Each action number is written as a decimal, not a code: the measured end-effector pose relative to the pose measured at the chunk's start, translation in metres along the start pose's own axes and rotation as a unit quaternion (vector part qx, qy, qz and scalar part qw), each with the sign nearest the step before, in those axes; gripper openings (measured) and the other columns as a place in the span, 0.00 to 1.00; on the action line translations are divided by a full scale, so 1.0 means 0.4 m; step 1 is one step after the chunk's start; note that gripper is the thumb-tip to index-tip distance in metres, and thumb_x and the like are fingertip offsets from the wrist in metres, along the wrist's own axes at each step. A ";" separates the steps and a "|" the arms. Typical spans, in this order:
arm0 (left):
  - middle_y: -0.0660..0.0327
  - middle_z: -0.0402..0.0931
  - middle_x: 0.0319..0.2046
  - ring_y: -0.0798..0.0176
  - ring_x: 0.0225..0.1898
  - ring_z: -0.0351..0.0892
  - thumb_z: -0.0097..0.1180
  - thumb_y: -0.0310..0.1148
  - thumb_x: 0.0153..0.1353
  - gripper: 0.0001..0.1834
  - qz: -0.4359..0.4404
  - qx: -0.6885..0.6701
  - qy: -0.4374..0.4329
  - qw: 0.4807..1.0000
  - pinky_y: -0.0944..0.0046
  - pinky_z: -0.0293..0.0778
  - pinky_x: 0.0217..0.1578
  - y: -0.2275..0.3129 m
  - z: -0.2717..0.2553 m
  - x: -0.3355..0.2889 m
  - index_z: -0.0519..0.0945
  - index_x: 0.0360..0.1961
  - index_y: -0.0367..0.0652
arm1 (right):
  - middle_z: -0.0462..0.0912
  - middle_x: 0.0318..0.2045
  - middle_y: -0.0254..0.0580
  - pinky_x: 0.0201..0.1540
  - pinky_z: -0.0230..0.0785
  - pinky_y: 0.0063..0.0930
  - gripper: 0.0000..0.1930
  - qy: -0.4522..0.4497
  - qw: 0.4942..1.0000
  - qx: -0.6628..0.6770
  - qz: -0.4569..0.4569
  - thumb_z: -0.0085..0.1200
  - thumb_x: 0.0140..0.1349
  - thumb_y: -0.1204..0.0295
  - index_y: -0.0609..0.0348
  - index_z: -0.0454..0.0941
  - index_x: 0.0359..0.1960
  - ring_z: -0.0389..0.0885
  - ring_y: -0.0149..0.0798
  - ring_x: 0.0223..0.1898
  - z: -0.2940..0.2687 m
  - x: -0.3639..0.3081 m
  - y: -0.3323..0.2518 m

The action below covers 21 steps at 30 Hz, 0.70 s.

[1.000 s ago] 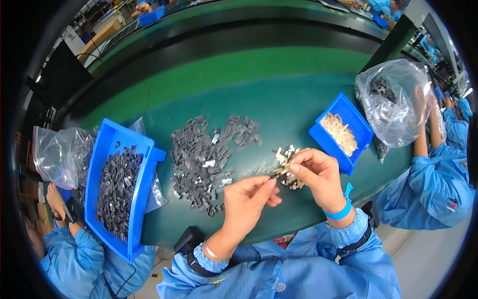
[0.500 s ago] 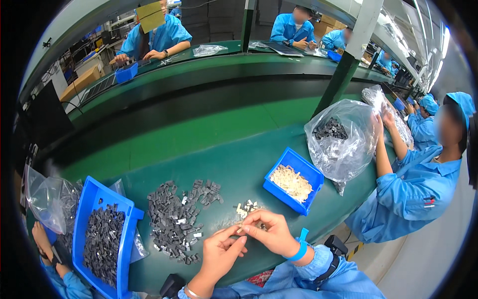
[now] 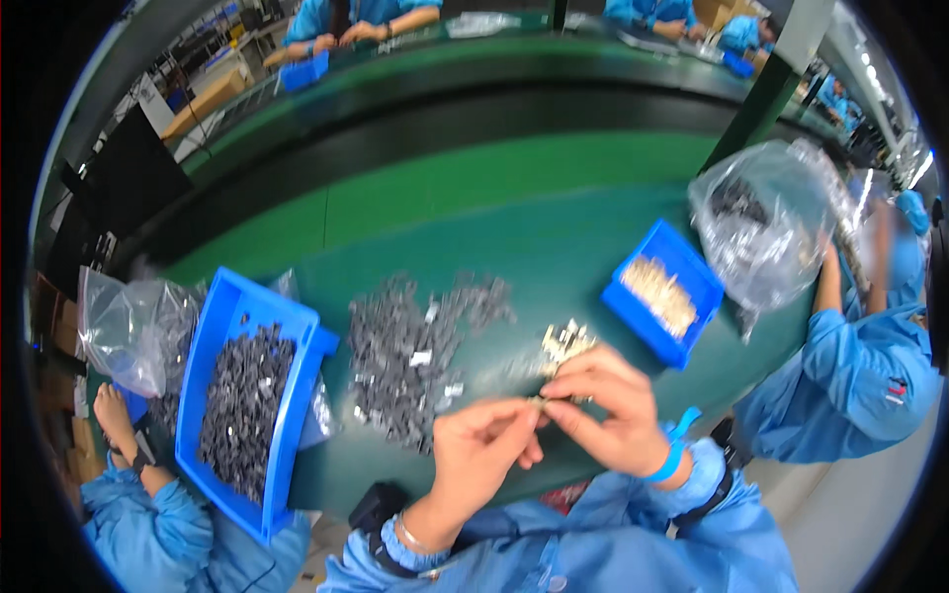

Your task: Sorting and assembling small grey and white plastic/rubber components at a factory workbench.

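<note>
My left hand and my right hand meet fingertip to fingertip over the near side of the green table. Both pinch a small pale piece, mostly covered by the fingers, so its exact kind is hidden. Just beyond my right hand lies a little heap of cream-coloured pieces, with some dark bits among them. Left of it spreads a loose pile of small black plastic parts, a few showing white or shiny faces.
A blue bin of black parts stands at left, beside a clear bag. At right are a blue tray of cream pieces and a clear bag holding black parts. Co-workers sit on both sides and across; a green post rises behind.
The view has tilted down and swung left, so the table's contents appear higher and further right. My hands stay joined at the fingertips around the small piece.
</note>
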<state>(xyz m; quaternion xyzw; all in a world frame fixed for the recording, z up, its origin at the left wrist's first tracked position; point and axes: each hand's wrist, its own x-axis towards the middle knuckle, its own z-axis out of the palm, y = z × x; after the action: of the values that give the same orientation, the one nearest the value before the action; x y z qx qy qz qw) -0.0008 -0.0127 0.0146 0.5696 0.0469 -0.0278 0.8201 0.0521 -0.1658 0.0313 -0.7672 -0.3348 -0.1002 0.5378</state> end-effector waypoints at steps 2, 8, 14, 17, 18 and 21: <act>0.53 0.76 0.27 0.67 0.18 0.74 0.51 0.22 0.56 0.06 -0.006 0.004 -0.002 1.000 0.73 0.70 0.16 0.001 -0.005 -0.002 0.77 0.32 0.28 | 0.75 0.27 0.38 0.29 0.63 0.27 0.09 -0.025 0.997 -0.058 -0.046 0.59 0.43 0.79 0.60 0.78 0.30 0.72 0.37 0.28 -0.015 0.005 -0.009; 0.53 0.74 0.27 0.67 0.19 0.75 0.53 0.18 0.53 0.06 0.068 0.063 -0.009 0.996 0.75 0.70 0.15 0.014 -0.013 -0.003 0.77 0.32 0.28 | 0.74 0.27 0.36 0.30 0.61 0.28 0.10 -0.064 0.991 -0.089 -0.074 0.61 0.41 0.77 0.58 0.79 0.29 0.72 0.36 0.28 -0.009 0.017 0.005; 0.53 0.75 0.27 0.68 0.19 0.76 0.52 0.17 0.52 0.05 0.124 0.172 -0.005 0.977 0.75 0.70 0.16 0.017 -0.013 -0.026 0.77 0.31 0.28 | 0.74 0.27 0.34 0.31 0.60 0.29 0.09 -0.084 0.988 -0.078 -0.102 0.60 0.41 0.76 0.57 0.77 0.28 0.71 0.36 0.28 -0.009 0.014 -0.004; 0.54 0.75 0.27 0.69 0.19 0.75 0.52 0.17 0.52 0.05 0.132 0.217 -0.033 0.967 0.76 0.70 0.16 0.016 -0.018 -0.024 0.77 0.30 0.27 | 0.73 0.27 0.34 0.33 0.60 0.29 0.09 -0.108 0.983 -0.105 -0.106 0.59 0.42 0.76 0.57 0.76 0.28 0.71 0.36 0.29 -0.015 0.013 -0.005; 0.55 0.75 0.27 0.70 0.20 0.75 0.53 0.18 0.52 0.05 0.085 0.168 -0.037 0.981 0.76 0.71 0.18 0.021 -0.015 -0.026 0.78 0.30 0.28 | 0.73 0.27 0.36 0.32 0.61 0.29 0.09 -0.116 0.983 -0.099 -0.101 0.58 0.43 0.77 0.59 0.75 0.28 0.71 0.37 0.29 -0.017 0.013 -0.004; 0.55 0.76 0.28 0.70 0.20 0.75 0.53 0.21 0.54 0.05 0.014 0.065 -0.042 0.997 0.75 0.71 0.19 0.024 -0.020 -0.028 0.78 0.32 0.30 | 0.74 0.26 0.39 0.31 0.64 0.28 0.06 -0.095 0.995 -0.030 -0.018 0.55 0.47 0.78 0.62 0.74 0.29 0.73 0.37 0.28 -0.022 0.011 0.002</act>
<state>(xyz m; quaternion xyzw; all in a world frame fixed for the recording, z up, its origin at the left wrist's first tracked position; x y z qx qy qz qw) -0.0113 -0.0017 0.0220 0.6208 0.0026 -0.0428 0.7828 0.0577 -0.1722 0.0363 -0.7826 -0.3955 -0.0463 0.4785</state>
